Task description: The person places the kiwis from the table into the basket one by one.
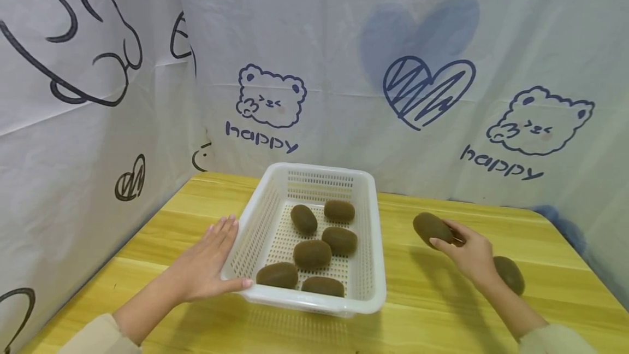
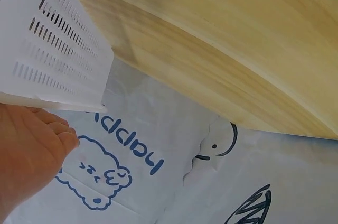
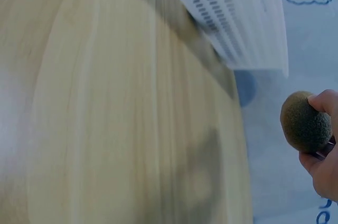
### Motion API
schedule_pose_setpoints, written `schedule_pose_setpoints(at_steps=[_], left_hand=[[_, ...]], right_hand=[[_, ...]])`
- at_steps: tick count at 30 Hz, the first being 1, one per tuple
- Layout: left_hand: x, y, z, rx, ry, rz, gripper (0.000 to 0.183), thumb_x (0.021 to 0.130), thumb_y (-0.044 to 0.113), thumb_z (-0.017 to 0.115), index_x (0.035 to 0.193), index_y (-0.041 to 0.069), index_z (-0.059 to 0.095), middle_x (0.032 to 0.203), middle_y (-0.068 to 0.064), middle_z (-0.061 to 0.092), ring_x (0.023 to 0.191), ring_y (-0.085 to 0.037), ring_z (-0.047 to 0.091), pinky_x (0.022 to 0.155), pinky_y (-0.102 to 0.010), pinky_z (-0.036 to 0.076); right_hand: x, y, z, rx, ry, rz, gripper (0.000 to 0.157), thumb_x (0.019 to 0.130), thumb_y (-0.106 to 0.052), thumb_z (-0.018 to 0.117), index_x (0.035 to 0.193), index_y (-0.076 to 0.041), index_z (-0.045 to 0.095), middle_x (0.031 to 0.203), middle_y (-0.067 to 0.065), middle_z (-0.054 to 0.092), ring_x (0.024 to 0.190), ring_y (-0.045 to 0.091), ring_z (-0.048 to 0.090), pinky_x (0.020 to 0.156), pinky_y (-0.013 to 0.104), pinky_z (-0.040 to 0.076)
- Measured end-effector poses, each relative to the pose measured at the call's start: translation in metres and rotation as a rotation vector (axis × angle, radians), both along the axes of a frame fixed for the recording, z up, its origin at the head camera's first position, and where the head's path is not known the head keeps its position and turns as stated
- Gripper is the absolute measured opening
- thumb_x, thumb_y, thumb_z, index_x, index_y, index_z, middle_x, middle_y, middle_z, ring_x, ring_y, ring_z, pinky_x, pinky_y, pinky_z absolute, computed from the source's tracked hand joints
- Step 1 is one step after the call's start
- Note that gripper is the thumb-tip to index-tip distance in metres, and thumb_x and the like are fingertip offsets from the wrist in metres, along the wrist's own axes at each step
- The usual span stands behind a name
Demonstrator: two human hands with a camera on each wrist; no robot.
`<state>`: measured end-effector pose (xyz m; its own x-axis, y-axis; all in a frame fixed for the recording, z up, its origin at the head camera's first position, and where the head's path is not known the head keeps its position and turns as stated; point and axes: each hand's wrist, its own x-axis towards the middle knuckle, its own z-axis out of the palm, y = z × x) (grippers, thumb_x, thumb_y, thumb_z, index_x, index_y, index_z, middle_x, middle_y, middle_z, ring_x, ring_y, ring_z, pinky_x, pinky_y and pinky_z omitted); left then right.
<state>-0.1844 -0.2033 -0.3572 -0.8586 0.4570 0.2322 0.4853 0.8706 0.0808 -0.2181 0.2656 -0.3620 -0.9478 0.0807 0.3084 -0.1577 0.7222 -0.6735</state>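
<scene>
A white plastic basket [image 1: 367,266] with slotted walls stands on the table and holds several brown kiwis, one kiwi [image 1: 312,254] near its middle. My left hand [image 1: 203,264] rests against the basket's left side, fingers extended along the rim and thumb at the front left corner. In the left wrist view, that hand [image 2: 34,150] lies at the basket's rim. To the right of the basket, my right hand [image 1: 469,250] grips a kiwi [image 1: 431,229] between thumb and fingers, raised above the table. The right wrist view shows this kiwi [image 3: 303,122] in the fingers, apart from the basket.
Another kiwi [image 1: 509,275] lies on the table to the right, partly behind my right forearm. The yellow wood-grain table [image 1: 403,321] ends at a white printed cloth [image 1: 334,70] at the back, with more cloth at the left and right sides.
</scene>
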Motion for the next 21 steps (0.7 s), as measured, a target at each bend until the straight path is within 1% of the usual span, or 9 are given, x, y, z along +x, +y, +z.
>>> schedule_pose_setpoints(at_steps=[6, 10, 14, 18, 21], left_hand=[[0.000, 0.000, 0.003, -0.027, 0.001, -0.002, 0.105, 0.077, 0.067, 0.054, 0.140, -0.013, 0.024, 0.150, -0.029, 0.018, 0.139, -0.043, 0.020, 0.114, -0.050, 0.023], [0.001, 0.001, 0.005, -0.038, 0.003, -0.001, 0.105, 0.077, 0.067, 0.053, 0.140, -0.013, 0.025, 0.150, -0.029, 0.018, 0.139, -0.043, 0.020, 0.114, -0.050, 0.023], [0.001, 0.001, 0.005, -0.045, 0.010, 0.000, 0.105, 0.077, 0.067, 0.053, 0.140, -0.013, 0.025, 0.150, -0.028, 0.018, 0.139, -0.043, 0.020, 0.114, -0.049, 0.023], [0.002, 0.001, 0.005, -0.045, 0.011, 0.005, 0.106, 0.077, 0.068, 0.053, 0.140, -0.012, 0.025, 0.150, -0.028, 0.018, 0.139, -0.042, 0.021, 0.114, -0.049, 0.023], [0.002, 0.001, 0.004, -0.041, 0.009, 0.007, 0.105, 0.077, 0.068, 0.053, 0.140, -0.012, 0.025, 0.150, -0.028, 0.019, 0.139, -0.042, 0.021, 0.114, -0.049, 0.023]], right_hand=[[0.002, -0.013, 0.014, -0.010, -0.020, 0.053, 0.058, 0.084, -0.023, 0.068, 0.132, 0.003, 0.048, 0.125, 0.030, 0.054, 0.110, 0.043, 0.057, 0.082, 0.038, 0.055], [0.005, -0.024, 0.024, -0.040, -0.044, 0.093, 0.060, 0.085, -0.025, 0.068, 0.134, 0.001, 0.046, 0.129, 0.028, 0.052, 0.113, 0.042, 0.056, 0.084, 0.038, 0.055], [0.008, -0.035, 0.034, -0.063, -0.048, 0.134, 0.059, 0.085, -0.025, 0.067, 0.134, 0.001, 0.047, 0.130, 0.027, 0.052, 0.114, 0.041, 0.056, 0.085, 0.037, 0.055], [0.009, -0.047, 0.042, -0.080, -0.032, 0.188, 0.056, 0.084, -0.020, 0.068, 0.132, 0.003, 0.048, 0.127, 0.027, 0.054, 0.110, 0.039, 0.058, 0.082, 0.034, 0.056], [0.008, -0.056, 0.046, -0.108, -0.038, 0.228, 0.055, 0.083, -0.017, 0.068, 0.131, 0.003, 0.049, 0.125, 0.027, 0.056, 0.107, 0.039, 0.060, 0.080, 0.031, 0.057]])
